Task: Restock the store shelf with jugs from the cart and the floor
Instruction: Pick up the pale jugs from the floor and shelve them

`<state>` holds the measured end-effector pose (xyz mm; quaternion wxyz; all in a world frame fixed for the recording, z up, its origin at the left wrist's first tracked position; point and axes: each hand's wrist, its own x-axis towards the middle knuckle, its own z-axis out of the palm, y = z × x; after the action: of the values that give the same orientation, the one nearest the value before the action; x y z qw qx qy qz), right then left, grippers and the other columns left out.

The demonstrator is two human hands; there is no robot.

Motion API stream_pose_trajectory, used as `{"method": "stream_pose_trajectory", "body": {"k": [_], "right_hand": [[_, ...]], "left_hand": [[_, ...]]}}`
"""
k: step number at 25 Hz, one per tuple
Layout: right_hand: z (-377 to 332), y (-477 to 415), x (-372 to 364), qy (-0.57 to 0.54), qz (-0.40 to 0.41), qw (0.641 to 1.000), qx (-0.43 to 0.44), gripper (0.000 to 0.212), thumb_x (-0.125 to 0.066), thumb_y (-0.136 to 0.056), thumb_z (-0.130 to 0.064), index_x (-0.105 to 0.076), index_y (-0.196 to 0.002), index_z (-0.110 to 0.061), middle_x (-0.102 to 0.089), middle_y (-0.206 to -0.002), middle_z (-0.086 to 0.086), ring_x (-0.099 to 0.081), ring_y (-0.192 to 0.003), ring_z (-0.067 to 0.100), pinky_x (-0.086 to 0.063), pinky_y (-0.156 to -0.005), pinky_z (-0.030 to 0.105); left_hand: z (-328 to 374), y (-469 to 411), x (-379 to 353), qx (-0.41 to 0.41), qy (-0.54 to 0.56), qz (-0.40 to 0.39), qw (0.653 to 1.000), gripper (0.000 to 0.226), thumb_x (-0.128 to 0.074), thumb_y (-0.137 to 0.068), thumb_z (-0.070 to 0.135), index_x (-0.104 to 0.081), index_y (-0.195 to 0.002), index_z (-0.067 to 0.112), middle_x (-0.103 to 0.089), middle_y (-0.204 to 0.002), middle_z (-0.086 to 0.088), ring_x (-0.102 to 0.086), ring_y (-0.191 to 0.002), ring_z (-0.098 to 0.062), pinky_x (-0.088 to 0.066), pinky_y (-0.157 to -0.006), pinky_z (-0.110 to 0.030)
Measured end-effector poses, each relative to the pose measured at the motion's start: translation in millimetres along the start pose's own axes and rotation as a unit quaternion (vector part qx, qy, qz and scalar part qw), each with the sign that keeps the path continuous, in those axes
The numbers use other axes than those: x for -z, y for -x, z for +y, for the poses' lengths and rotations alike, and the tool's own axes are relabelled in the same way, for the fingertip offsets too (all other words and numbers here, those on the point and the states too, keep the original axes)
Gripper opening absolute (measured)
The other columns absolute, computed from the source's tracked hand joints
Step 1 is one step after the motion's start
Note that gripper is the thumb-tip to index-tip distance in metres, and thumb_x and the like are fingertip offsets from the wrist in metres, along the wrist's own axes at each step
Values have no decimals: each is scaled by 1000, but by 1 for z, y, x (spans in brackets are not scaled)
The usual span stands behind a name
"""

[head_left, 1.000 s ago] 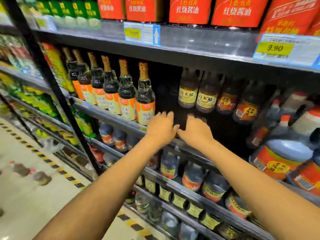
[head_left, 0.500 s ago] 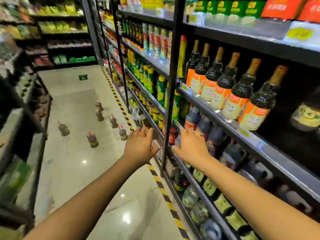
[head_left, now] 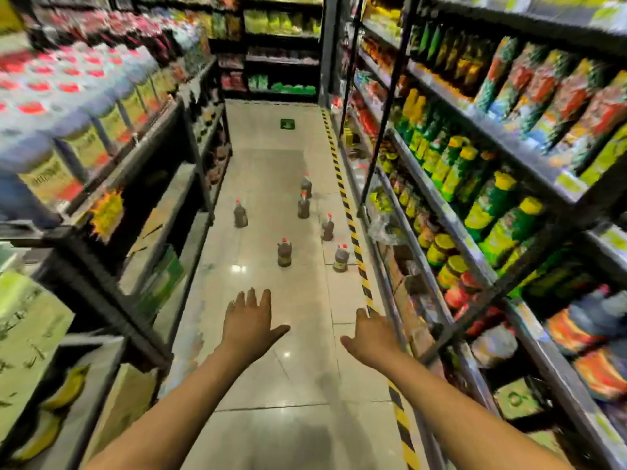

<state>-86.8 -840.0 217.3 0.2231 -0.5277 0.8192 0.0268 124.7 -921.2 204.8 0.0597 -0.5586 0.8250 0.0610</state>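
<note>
"Picking a jug off the floor point(head_left: 271, 385) comes next, I think," says one. "The left hand point(head_left: 251, 320) and the right hand point(head_left: 371, 334) are both stretched out, fingers flat and spread, with nothing in them."

"Where are the jugs point(head_left: 303, 206)?" asks the other.

"Six brown ones with red caps stand upright down the aisle, apart from each other and well ahead of the hands. Two are closest: the near jug point(head_left: 284, 253) out in the middle of the floor, and the tape jug point(head_left: 341, 258) just beside the striped tape point(head_left: 364, 283) at the floor's right edge."

"How should it be done?"

"Walk up close first, then bend down. Take the near jug, since it saves steps. I would hold it by the neck and put the other hand under it. A full jug is likely heavy, and the floor looks shiny and slippery."

"And then?"

"Carry it upright to the shelf point(head_left: 441, 207) on the right. I see no cart from here."
</note>
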Motion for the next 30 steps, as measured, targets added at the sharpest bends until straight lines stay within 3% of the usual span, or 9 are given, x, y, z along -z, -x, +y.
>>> {"method": "stream_pose_trajectory", "body": {"k": [4,9,21,26,30], "right_hand": [[-25,-48,-17,-31,-51,998,-29,68,-53,-86,-48,-29,-138,-11,-39,-139,15,-33,-131,35,-36,-102,44],[-24,-127,-23,-24,-99,993,-58,74,-55,-87,-50,-27,-141,-9,-37,-142,16,-32,-133,35,-37,-103,42],[23,-421,51,-37,-177,980,-85,61,-58,-83,-51,-41,-125,-10,-51,-128,15,-49,-118,33,-48,-93,39],[18,-507,68,-19,-196,976,-94,62,-55,-85,-52,-40,-127,-9,-54,-124,15,-51,-115,34,-46,-93,39],[5,-577,51,-28,-225,968,-106,64,-55,-86,-49,-37,-132,-8,-50,-132,14,-48,-121,35,-44,-97,39]], "left_hand": [[-41,-37,-22,43,18,-49,998,92,-38,-84,73,-16,-149,12,-27,-152,-20,-28,-138,-38,-25,-114,-46],[-44,-104,-48,74,60,-115,989,92,-39,-85,71,-12,-151,12,-18,-156,-19,-22,-142,-36,-25,-113,-42],[-12,-384,-58,100,37,-197,975,85,-41,-88,66,-18,-148,12,-33,-147,-13,-31,-136,-31,-31,-108,-38],[-9,-462,-69,122,76,-222,964,86,-41,-87,67,-15,-149,13,-27,-153,-15,-26,-141,-31,-28,-111,-39],[-23,-547,-92,106,93,-250,958,87,-42,-88,65,-12,-150,12,-20,-156,-17,-21,-144,-32,-22,-115,-39]]}}
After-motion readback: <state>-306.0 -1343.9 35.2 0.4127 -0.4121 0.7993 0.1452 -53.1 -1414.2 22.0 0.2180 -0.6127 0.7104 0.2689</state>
